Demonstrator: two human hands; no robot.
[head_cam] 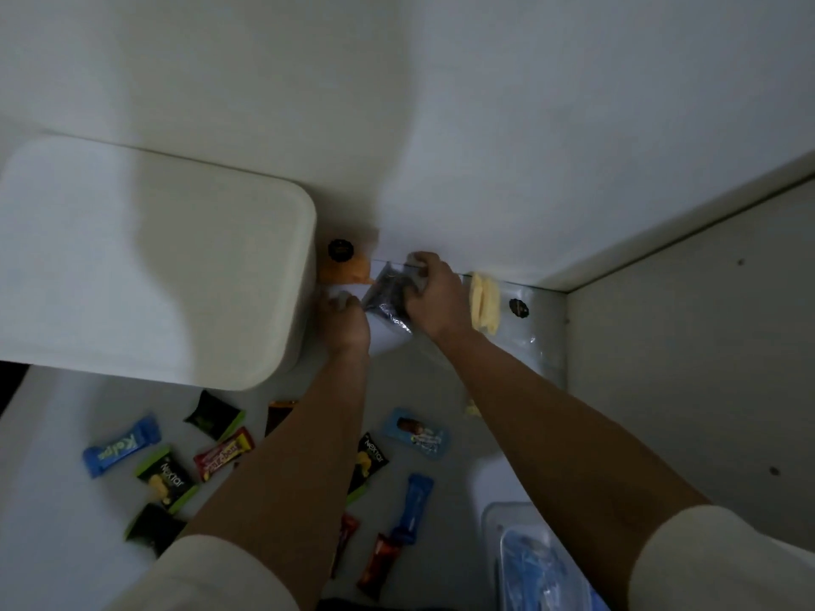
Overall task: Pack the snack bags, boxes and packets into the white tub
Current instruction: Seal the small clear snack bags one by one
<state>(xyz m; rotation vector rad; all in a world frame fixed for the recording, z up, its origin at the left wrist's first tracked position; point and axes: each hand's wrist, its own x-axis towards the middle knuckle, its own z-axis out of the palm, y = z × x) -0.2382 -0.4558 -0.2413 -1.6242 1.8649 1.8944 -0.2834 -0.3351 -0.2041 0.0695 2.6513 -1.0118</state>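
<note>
Dark bag (388, 297) pinched by both hands beside tub's (154, 258) edge.

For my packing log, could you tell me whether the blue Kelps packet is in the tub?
No, the blue Kelps packet lies outside the white tub.

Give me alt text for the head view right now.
Both hands, left hand and right hand, hold a dark clear-wrapped snack bag at the far wall, beside the white tub. Small snack packets, including a blue Kelps packet, lie scattered on the white surface nearer the person.
</note>
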